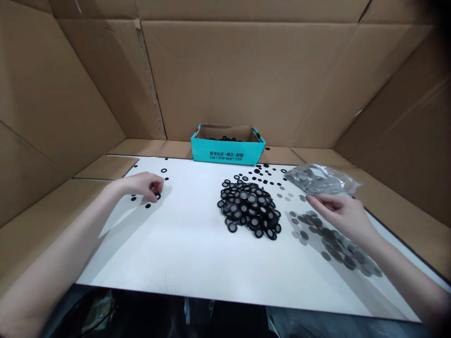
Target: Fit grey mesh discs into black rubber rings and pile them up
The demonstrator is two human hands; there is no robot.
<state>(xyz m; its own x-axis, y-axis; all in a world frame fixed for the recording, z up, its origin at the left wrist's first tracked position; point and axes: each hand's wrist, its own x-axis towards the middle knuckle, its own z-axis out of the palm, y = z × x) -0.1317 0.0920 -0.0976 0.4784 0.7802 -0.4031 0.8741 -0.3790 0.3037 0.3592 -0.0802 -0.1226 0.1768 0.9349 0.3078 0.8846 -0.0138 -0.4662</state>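
My left hand (143,184) rests on the white board (176,244) at its far left, fingers curled over a small black ring (157,196); whether it grips the ring I cannot tell. A few loose rings lie around it. My right hand (343,213) hovers at the right over a spread of flat grey mesh discs (334,241), fingers together and pointing left, just below a clear plastic bag (319,179) of discs. A heap of black rings with mesh centres (250,209) sits mid-board between both hands.
A teal cardboard box (228,150) holding black rings stands at the board's far edge. Scattered rings and discs (262,171) lie behind the heap. Tall cardboard walls (246,70) enclose the back and both sides. The board's near edge overhangs a dark space.
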